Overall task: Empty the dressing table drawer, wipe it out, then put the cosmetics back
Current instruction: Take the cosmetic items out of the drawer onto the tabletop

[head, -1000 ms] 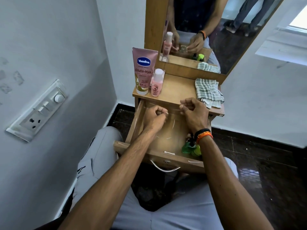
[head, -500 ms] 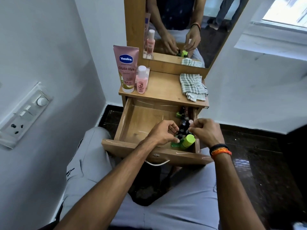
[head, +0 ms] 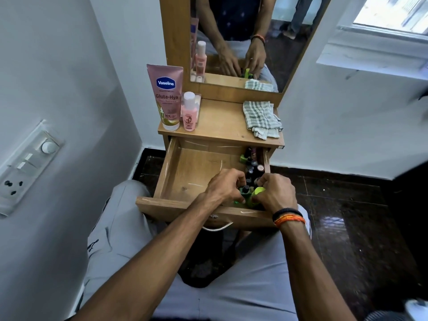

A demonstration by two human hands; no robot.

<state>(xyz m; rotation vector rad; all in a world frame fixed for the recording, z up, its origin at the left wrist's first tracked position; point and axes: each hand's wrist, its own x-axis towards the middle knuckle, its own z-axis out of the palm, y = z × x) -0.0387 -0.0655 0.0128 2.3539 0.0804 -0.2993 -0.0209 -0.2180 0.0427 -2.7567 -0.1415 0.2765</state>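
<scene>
**Both hands on the green bottles at the drawer's front right corner**

The wooden drawer stands pulled out from under the dressing table surface, its long axis running from the person's lap toward the wall. Its left part shows bare wood; the cosmetics are crowded along the right side, a row of small dark-capped bottles running front to back along the right wall.

At the front right corner the left hand has its grip curled round a small green bottle with a black cap, which stands roughly upright, cap toward the camera. Just beside it the right hand, wearing black and orange wrist bands, has its grip curled over a lime-green capped bottle; which way that bottle's long axis lies is hidden by the fingers.

On the surface, a pink Vaseline tube stands on its cap at the back left, a small pink bottle upright, touching or just beside it. A checked cloth lies crumpled at the right edge. The mirror behind reflects the hands.
</scene>
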